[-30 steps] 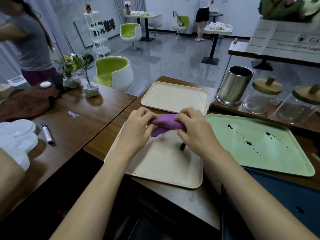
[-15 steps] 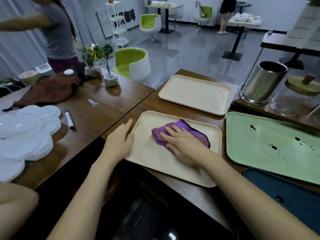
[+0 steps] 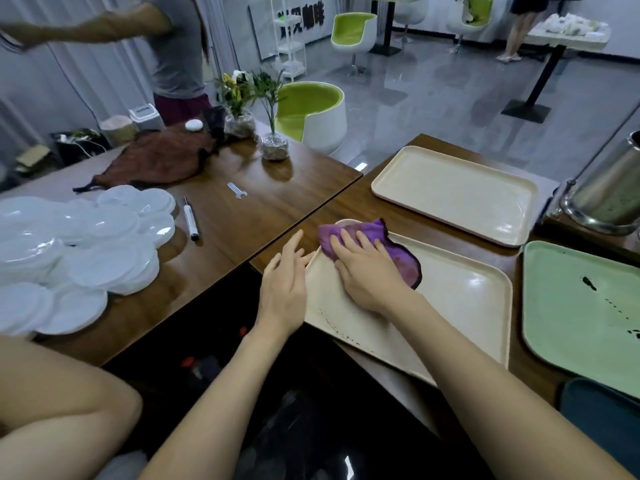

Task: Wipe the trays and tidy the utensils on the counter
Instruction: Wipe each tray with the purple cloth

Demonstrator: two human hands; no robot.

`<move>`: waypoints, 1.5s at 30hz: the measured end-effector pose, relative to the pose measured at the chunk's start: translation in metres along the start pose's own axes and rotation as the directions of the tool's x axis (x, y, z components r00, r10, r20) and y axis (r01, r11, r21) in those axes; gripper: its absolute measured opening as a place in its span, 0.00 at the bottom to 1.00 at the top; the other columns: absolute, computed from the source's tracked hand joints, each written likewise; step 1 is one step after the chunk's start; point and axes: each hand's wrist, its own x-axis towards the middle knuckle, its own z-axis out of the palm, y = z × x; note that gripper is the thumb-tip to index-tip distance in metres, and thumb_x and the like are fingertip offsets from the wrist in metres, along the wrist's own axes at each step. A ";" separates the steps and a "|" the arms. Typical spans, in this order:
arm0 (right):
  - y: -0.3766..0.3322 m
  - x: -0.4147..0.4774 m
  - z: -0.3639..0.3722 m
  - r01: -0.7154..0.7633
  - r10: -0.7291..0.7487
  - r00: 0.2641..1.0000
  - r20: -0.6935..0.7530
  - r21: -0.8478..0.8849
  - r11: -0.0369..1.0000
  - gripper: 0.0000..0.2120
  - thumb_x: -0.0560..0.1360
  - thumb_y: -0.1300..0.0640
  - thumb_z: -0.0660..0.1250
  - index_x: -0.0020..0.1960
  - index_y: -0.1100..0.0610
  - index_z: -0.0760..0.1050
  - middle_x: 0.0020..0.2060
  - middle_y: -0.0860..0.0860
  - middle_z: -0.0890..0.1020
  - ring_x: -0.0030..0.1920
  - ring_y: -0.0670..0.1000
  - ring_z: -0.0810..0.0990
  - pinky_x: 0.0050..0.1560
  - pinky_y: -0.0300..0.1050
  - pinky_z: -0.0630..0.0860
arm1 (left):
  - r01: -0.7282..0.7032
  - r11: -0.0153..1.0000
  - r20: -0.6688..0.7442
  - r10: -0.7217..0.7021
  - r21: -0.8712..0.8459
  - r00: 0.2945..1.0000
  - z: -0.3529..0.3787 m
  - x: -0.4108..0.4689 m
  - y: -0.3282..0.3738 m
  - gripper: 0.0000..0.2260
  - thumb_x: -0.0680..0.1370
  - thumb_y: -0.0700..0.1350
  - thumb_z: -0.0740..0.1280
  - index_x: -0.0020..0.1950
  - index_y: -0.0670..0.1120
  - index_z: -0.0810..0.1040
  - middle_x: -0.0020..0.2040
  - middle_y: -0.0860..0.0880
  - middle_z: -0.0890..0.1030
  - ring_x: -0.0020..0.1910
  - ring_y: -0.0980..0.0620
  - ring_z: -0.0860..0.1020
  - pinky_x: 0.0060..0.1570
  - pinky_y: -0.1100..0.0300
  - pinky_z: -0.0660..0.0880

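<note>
A purple cloth (image 3: 401,258) lies on the far left corner of the near cream tray (image 3: 460,299). My right hand (image 3: 367,268) presses flat on the cloth, fingers spread. My left hand (image 3: 284,285) rests with open fingers against the tray's left rim. A row of small dark specks runs along the tray's near edge. A second cream tray (image 3: 453,192) sits behind it. To the right a green tray (image 3: 575,313) carries dark spots, and a dark blue tray (image 3: 602,414) shows at the lower right.
A steel canister (image 3: 609,192) stands at the far right. The left table holds white plastic lids (image 3: 69,251), a marker (image 3: 190,220), a small flat wrench (image 3: 237,190), a brown cloth (image 3: 156,161) and glass vases of plants (image 3: 273,143). A person stands at the back left.
Both hands held the bunched cloth above the tray; now the right hand presses it flat and has slid it to the tray's far left corner. The left hand moved to the rim.
</note>
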 end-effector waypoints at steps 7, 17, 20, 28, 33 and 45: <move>-0.024 -0.048 -0.001 0.257 -0.265 0.954 0.137 0.072 0.964 0.25 0.85 0.51 0.48 0.82 0.44 0.52 0.82 0.47 0.51 0.81 0.53 0.45 0.79 0.56 0.40 | 0.094 0.971 -0.089 -0.116 -0.221 0.989 0.004 -0.005 -0.003 0.24 0.84 0.61 0.47 0.79 0.60 0.64 0.62 0.53 0.83 0.65 0.56 0.79 0.68 0.47 0.74; -0.022 -0.063 -0.001 0.282 -0.288 0.947 0.140 0.060 0.957 0.26 0.84 0.49 0.47 0.82 0.44 0.51 0.82 0.46 0.50 0.81 0.51 0.43 0.79 0.54 0.37 | 0.020 0.997 0.140 -0.031 0.081 0.990 -0.005 0.007 0.002 0.33 0.81 0.63 0.39 0.67 0.57 0.80 0.71 0.57 0.77 0.76 0.58 0.67 0.79 0.45 0.55; -0.007 -0.088 -0.001 0.276 -0.284 0.948 0.144 0.071 0.958 0.25 0.85 0.47 0.47 0.81 0.42 0.52 0.82 0.44 0.49 0.81 0.50 0.42 0.79 0.53 0.37 | 0.034 0.969 0.258 -0.099 0.246 0.961 -0.007 0.019 0.002 0.35 0.77 0.64 0.34 0.72 0.61 0.74 0.79 0.56 0.68 0.81 0.54 0.56 0.80 0.47 0.44; 0.035 -0.158 -0.006 0.141 -0.153 0.966 0.210 0.071 0.987 0.28 0.80 0.43 0.40 0.81 0.38 0.48 0.79 0.39 0.42 0.79 0.45 0.34 0.80 0.54 0.37 | 0.036 0.955 0.185 -0.094 0.294 0.978 0.001 0.014 0.003 0.36 0.79 0.61 0.34 0.73 0.59 0.75 0.77 0.60 0.70 0.81 0.55 0.56 0.80 0.48 0.41; -0.012 -0.106 0.000 0.181 -0.190 0.966 0.173 0.069 0.981 0.26 0.85 0.47 0.45 0.82 0.45 0.49 0.82 0.46 0.45 0.81 0.52 0.38 0.78 0.57 0.34 | -0.042 0.933 0.202 -0.034 0.358 0.979 -0.002 0.014 0.002 0.33 0.82 0.59 0.35 0.76 0.57 0.71 0.76 0.55 0.72 0.81 0.52 0.58 0.80 0.46 0.41; 0.029 -0.158 0.012 -0.327 0.322 0.943 0.088 0.049 0.944 0.37 0.75 0.36 0.30 0.82 0.47 0.37 0.81 0.47 0.36 0.80 0.56 0.32 0.77 0.62 0.32 | -0.005 0.901 0.193 -0.087 0.434 0.977 -0.007 0.018 0.004 0.21 0.85 0.55 0.60 0.79 0.60 0.67 0.80 0.54 0.66 0.82 0.48 0.54 0.80 0.43 0.46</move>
